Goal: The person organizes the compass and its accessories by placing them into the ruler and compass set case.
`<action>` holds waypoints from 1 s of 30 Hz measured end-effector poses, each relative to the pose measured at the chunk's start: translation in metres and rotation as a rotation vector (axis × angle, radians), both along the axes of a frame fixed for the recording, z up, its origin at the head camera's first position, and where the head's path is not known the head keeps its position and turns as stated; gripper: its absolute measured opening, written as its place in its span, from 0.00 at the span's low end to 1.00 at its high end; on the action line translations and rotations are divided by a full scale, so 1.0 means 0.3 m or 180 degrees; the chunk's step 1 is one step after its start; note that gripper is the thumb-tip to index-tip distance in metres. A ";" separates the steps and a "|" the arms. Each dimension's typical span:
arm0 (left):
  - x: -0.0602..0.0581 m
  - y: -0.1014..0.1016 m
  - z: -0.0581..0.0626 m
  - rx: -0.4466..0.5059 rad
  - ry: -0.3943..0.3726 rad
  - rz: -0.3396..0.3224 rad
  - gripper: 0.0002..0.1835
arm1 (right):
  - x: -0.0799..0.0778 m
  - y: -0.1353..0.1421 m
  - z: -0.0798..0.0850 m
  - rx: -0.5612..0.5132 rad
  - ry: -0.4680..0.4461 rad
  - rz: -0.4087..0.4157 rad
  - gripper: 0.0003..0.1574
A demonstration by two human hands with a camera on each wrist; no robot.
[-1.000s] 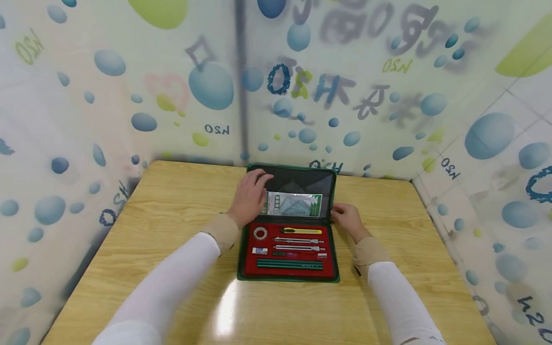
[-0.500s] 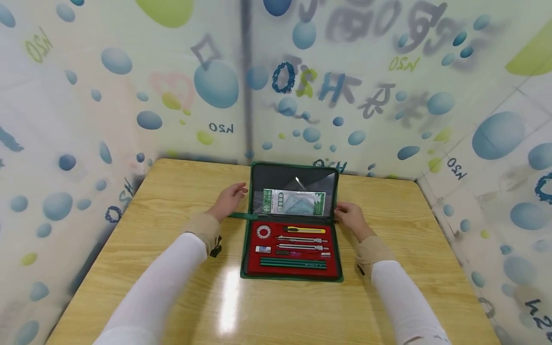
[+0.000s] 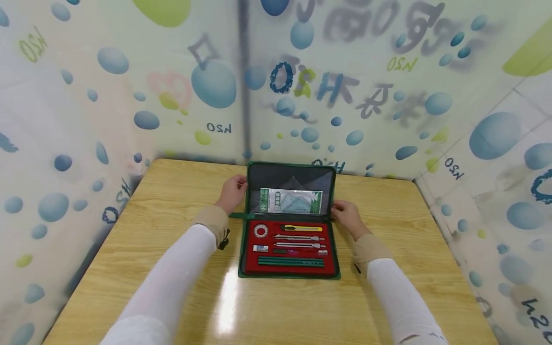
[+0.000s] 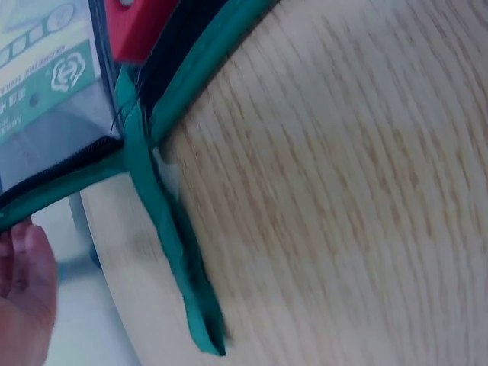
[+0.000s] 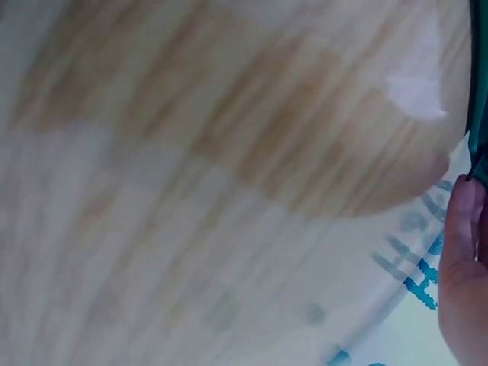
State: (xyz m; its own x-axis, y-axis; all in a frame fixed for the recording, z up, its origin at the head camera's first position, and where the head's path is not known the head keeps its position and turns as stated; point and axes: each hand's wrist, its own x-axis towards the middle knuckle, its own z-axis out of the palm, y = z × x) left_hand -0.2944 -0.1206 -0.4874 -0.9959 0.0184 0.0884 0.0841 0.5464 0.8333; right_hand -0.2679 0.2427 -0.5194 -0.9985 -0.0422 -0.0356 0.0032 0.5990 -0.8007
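A green zip case (image 3: 289,275) lies unfolded on the table, its lid tipped up at the back. Its red tray bears green pencils (image 3: 291,261), two silver compasses (image 3: 299,245), a yellow utility knife (image 3: 302,228), a white ring-shaped disc (image 3: 260,231), an eraser (image 3: 260,248) and a small sharpener (image 3: 322,252). A clear packet with set squares (image 3: 291,201) sits in the lid's pocket. My left hand (image 3: 233,192) holds the lid's left edge by the fingertips. At the lid's lower right edge my right hand (image 3: 348,218) pinches the case; its fingertips are partly hidden.
A green strap (image 4: 171,236) sticks out from the case's left side onto the wooden table (image 3: 181,287). The patterned wall (image 3: 172,86) stands right behind the table's back edge.
My left hand has come off the inside of the lid, moved out to the left, then up to the lid's left edge. The right hand stays at the right edge.
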 end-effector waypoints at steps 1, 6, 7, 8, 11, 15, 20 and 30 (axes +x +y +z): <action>0.001 0.001 0.002 0.0020 0.0054 0.0021 0.13 | -0.001 0.000 0.003 0.0031 0.0002 0.0023 0.19; 0.008 -0.009 0.003 0.0092 0.0323 -0.0064 0.10 | 0.006 0.013 0.023 0.0329 -0.0052 0.0108 0.20; 0.013 -0.014 0.005 0.0104 0.0359 -0.0113 0.09 | 0.009 0.019 0.028 0.0389 -0.0039 0.0115 0.20; 0.020 -0.020 0.009 0.0097 0.0390 -0.0182 0.08 | 0.014 0.026 0.033 0.0472 -0.0028 0.0136 0.19; 0.038 -0.044 0.016 0.0028 0.0442 -0.0430 0.06 | 0.032 0.048 0.042 0.0629 -0.0062 0.0230 0.19; 0.059 -0.080 0.028 -0.0081 0.0365 -0.0789 0.03 | 0.062 0.066 0.056 0.0759 -0.0400 0.0415 0.19; 0.092 -0.120 0.035 0.0027 0.0188 -0.1198 0.02 | 0.091 0.061 0.056 0.0911 -0.0482 0.0500 0.18; 0.217 -0.118 0.080 -0.1423 0.0476 -0.2230 0.10 | 0.098 0.043 0.057 0.0906 -0.0209 0.0569 0.18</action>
